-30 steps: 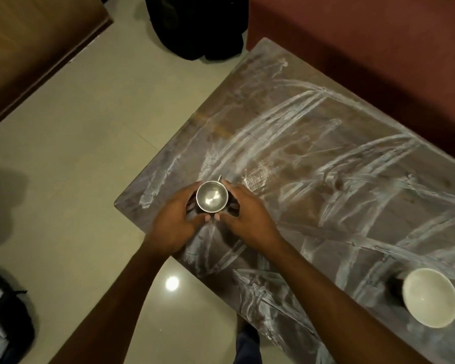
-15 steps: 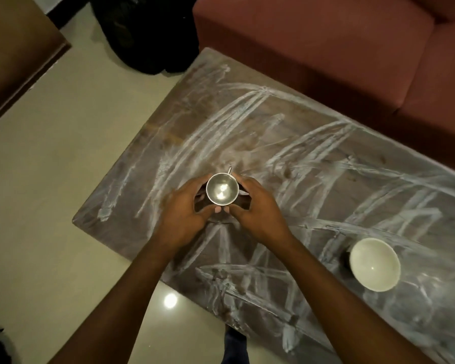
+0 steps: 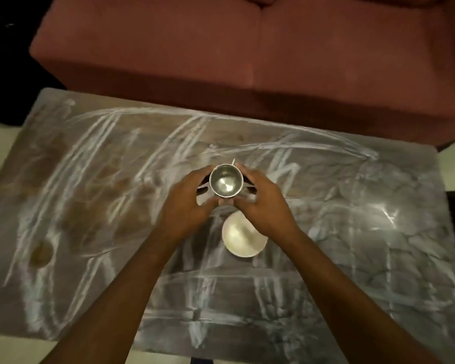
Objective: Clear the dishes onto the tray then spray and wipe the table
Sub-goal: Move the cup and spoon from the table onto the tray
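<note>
Maroon sofa (image 3: 247, 48) across top, seam between cushions; pale floor (image 3: 5, 350) lower left.

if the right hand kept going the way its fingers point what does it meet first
The cup: the right hand grips it, fingers angled toward the left hand, which holds its other side.

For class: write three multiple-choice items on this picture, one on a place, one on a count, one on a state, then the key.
1. Where does the round white bowl lie relative to the shiny steel cup? A nearer the person; B farther away; C inside it.
2. How many dishes show? A one; B two; C four.
3. How is the cup held? A by one hand; B by both hands; C by none.
Key: 1 A, it shows below the cup. 2 B, cup and bowl only. 3 B, left hand and right hand both curl round it.
</note>
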